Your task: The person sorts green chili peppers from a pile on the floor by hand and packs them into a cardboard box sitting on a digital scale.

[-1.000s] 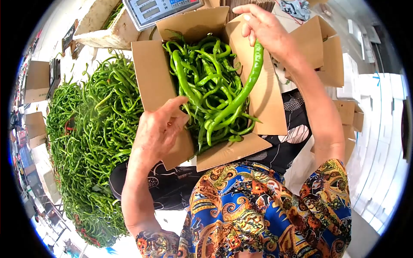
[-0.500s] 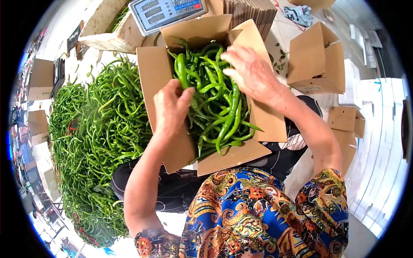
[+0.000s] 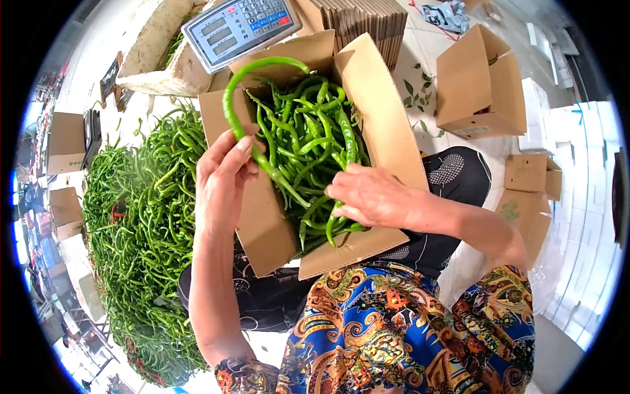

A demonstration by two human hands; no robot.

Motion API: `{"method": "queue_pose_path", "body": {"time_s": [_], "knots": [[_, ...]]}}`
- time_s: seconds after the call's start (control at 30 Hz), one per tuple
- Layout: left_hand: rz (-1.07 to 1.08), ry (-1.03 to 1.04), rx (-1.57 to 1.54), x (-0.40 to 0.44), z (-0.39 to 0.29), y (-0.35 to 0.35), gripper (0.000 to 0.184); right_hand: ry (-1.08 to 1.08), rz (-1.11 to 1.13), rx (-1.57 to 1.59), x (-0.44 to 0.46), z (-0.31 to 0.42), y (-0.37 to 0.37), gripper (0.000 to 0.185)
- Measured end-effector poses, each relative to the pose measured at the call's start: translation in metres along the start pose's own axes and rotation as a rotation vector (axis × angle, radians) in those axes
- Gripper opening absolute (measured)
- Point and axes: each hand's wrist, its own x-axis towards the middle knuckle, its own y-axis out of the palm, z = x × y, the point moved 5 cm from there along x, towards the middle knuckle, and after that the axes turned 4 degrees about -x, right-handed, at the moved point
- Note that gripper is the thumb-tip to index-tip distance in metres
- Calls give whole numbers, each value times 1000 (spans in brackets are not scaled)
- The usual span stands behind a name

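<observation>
An open cardboard box (image 3: 377, 111) full of long green peppers (image 3: 308, 125) stands in front of the person. Above its left flap, my left hand (image 3: 223, 174) pinches a long curved green pepper (image 3: 231, 108), whose upper end arches over the back of the box. My right hand (image 3: 377, 197) is at the box's front right, its fingers closed around another green pepper (image 3: 348, 134) that lies on top of the others. Parts of that pepper are hidden under the fingers.
A large heap of green peppers (image 3: 151, 249) spreads at the left. Behind the box are a digital scale (image 3: 239, 26), a foam box (image 3: 154, 49) and stacked flat cardboard (image 3: 367, 23). Another open carton (image 3: 485, 85) stands at the right, with loose leaves (image 3: 417, 98) beside it.
My left hand has lifted the curved pepper out of the box, up and to the left. My right hand has moved down from the box's back right to its front and closed on a pepper.
</observation>
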Motion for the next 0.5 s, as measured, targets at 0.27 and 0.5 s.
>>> {"method": "queue_pose_path", "body": {"time_s": [0.27, 0.5], "knots": [[-61, 188, 470, 20, 13, -5, 39, -49, 225, -135, -4, 8, 8, 11], [246, 139, 979, -20, 29, 6, 19, 14, 195, -24, -19, -11, -9, 28]]}}
